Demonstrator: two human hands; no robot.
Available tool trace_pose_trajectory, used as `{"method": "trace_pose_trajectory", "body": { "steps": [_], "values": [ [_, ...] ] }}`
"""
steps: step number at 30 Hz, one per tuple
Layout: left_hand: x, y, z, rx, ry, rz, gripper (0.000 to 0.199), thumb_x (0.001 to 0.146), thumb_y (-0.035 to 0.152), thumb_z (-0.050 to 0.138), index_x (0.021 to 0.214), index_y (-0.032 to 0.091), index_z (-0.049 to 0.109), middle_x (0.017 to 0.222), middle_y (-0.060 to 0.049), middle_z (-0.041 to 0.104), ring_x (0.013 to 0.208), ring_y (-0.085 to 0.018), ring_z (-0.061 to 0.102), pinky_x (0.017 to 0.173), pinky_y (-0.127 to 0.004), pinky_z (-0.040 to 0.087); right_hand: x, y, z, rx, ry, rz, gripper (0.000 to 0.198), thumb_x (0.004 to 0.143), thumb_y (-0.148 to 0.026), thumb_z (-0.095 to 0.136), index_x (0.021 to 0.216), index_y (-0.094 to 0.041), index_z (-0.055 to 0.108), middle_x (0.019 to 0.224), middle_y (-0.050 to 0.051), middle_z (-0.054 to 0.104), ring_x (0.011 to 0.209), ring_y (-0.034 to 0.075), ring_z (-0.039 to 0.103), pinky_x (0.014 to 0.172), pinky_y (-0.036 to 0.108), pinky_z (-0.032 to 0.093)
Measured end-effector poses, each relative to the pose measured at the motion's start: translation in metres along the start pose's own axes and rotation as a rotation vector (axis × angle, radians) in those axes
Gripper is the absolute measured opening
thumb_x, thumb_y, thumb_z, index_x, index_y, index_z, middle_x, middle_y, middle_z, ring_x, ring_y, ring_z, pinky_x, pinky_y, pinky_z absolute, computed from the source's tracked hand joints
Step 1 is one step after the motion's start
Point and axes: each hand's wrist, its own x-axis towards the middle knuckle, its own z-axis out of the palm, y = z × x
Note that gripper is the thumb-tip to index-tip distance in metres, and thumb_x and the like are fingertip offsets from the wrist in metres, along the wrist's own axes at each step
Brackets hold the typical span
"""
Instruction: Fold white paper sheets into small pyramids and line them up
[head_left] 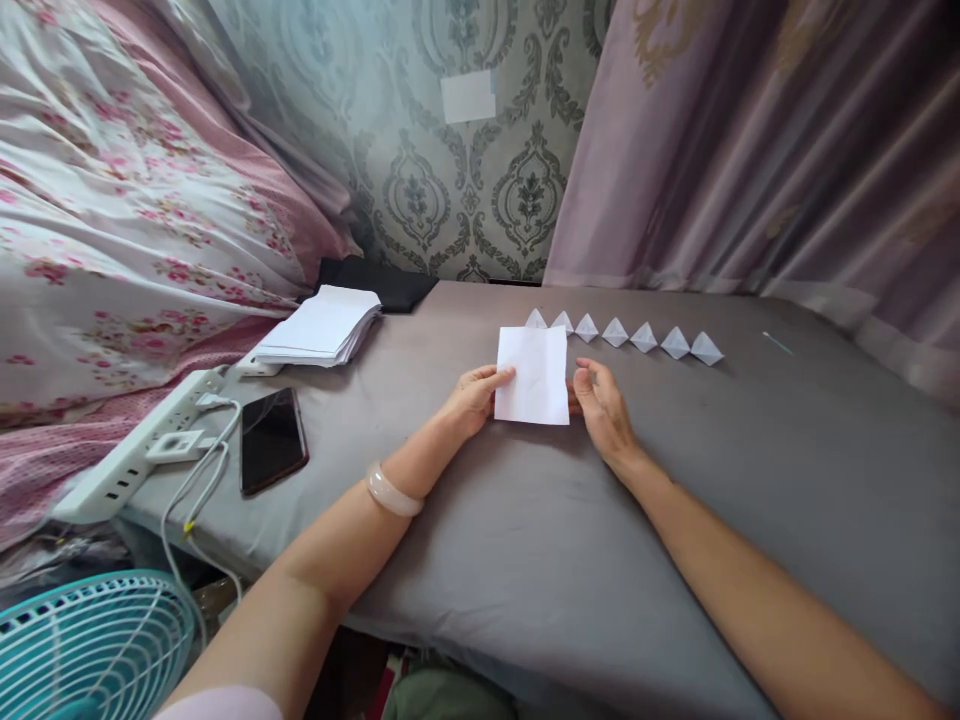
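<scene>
Head view, observed from within the room. At the centre of the frame, a white sheet is hanging above the grey cloth. The left hand is gripping its left edge, thumb lying on the front face, fingers passing behind. The right hand is standing partly spread at the right edge, its thumb rising clear of the paper; whether its fingers are touching the back, I cannot tell. Right of centre, beyond the sheet, seven folded paper pieces are forming a slanting row, the leftmost ones being partly covered by the sheet. At left of centre, a paper stack is lying near a smartphone, which is resting beside a power strip. A turquoise fan is occupying the lower left corner. A pale bangle is encircling the left forearm.
</scene>
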Motion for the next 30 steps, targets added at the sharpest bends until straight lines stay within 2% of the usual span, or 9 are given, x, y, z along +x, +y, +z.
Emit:
{"method": "trace_pose_trajectory", "body": {
  "steps": [3, 8, 12, 16, 19, 23, 25, 28, 30],
  "values": [
    [-0.002, -0.003, 0.001, 0.041, -0.051, -0.038, 0.018, 0.072, 0.02, 0.075, 0.086, 0.01, 0.07, 0.083, -0.011, 0.073, 0.069, -0.018, 0.068, 0.073, -0.034, 0.056, 0.001, 0.004, 0.0, -0.012, 0.06, 0.019, 0.071, 0.073, -0.058, 0.066, 0.126, -0.017, 0.044, 0.071, 0.001, 0.067, 0.068, 0.02, 0.064, 0.067, 0.037, 0.052],
    [-0.001, -0.001, -0.001, 0.088, -0.008, -0.068, 0.015, 0.068, 0.018, 0.077, 0.078, 0.012, 0.068, 0.08, -0.008, 0.072, 0.067, -0.016, 0.066, 0.07, -0.031, 0.054, 0.006, 0.013, 0.0, 0.048, 0.083, -0.005, 0.061, 0.073, -0.05, 0.069, 0.12, -0.016, 0.05, 0.069, -0.002, 0.066, 0.062, 0.015, 0.06, 0.064, 0.032, 0.05],
    [0.0, 0.0, -0.005, 0.09, -0.048, -0.036, 0.021, 0.065, 0.023, 0.08, 0.077, 0.011, 0.068, 0.079, -0.008, 0.07, 0.068, -0.015, 0.065, 0.068, -0.03, 0.052, 0.006, 0.009, 0.0, 0.168, 0.017, 0.079, 0.053, 0.069, -0.051, 0.072, 0.107, -0.016, 0.06, 0.071, 0.001, 0.069, 0.061, 0.015, 0.06, 0.06, 0.03, 0.049],
    [0.0, 0.002, -0.008, 0.154, -0.103, 0.038, 0.029, 0.065, 0.035, 0.08, 0.078, 0.012, 0.069, 0.079, -0.007, 0.068, 0.068, -0.014, 0.062, 0.067, -0.028, 0.049, 0.008, 0.007, -0.003, 0.207, -0.023, 0.13, 0.039, 0.064, -0.05, 0.076, 0.084, -0.017, 0.069, 0.073, 0.002, 0.069, 0.066, 0.016, 0.061, 0.064, 0.031, 0.049],
    [0.001, 0.004, -0.01, 0.289, -0.115, 0.23, 0.027, 0.068, 0.038, 0.078, 0.078, 0.014, 0.07, 0.078, -0.004, 0.067, 0.068, -0.012, 0.058, 0.067, -0.026, 0.046, 0.012, 0.008, -0.008, 0.135, 0.012, 0.011, 0.03, 0.065, -0.046, 0.077, 0.076, -0.018, 0.071, 0.075, 0.0, 0.067, 0.07, 0.014, 0.058, 0.07, 0.031, 0.047],
    [0.003, 0.008, -0.012, 0.582, -0.038, 0.71, 0.015, 0.071, 0.031, 0.075, 0.076, 0.017, 0.07, 0.079, -0.001, 0.063, 0.067, -0.01, 0.053, 0.063, -0.023, 0.043, 0.014, 0.007, -0.012, -0.003, 0.076, -0.213, 0.021, 0.07, -0.039, 0.073, 0.078, -0.02, 0.071, 0.079, 0.0, 0.064, 0.067, 0.012, 0.054, 0.066, 0.028, 0.045],
    [0.003, 0.009, -0.013, 0.716, -0.04, 0.899, 0.009, 0.076, 0.027, 0.07, 0.078, 0.017, 0.069, 0.086, -0.003, 0.063, 0.071, -0.01, 0.056, 0.063, -0.022, 0.045, 0.013, 0.005, -0.013, -0.117, 0.091, -0.362, 0.015, 0.075, -0.035, 0.069, 0.08, -0.02, 0.071, 0.081, 0.001, 0.063, 0.067, 0.013, 0.055, 0.064, 0.028, 0.046],
    [0.003, 0.008, -0.016, 0.923, -0.101, 1.062, 0.012, 0.086, 0.019, 0.056, 0.086, 0.018, 0.068, 0.097, -0.007, 0.065, 0.087, -0.013, 0.062, 0.076, -0.024, 0.049, 0.011, 0.007, -0.016, -0.27, 0.088, -0.598, 0.012, 0.083, -0.024, 0.06, 0.086, -0.021, 0.071, 0.089, 0.004, 0.063, 0.08, 0.016, 0.06, 0.072, 0.03, 0.048],
    [0.003, 0.006, -0.02, 1.065, -0.125, 1.096, 0.019, 0.088, 0.015, 0.049, 0.091, 0.018, 0.067, 0.103, -0.008, 0.066, 0.096, -0.014, 0.063, 0.085, -0.026, 0.049, 0.01, 0.011, -0.018, -0.371, 0.065, -0.668, 0.019, 0.086, -0.018, 0.053, 0.09, -0.021, 0.071, 0.093, 0.006, 0.063, 0.086, 0.017, 0.061, 0.078, 0.031, 0.049]
  ]
}}
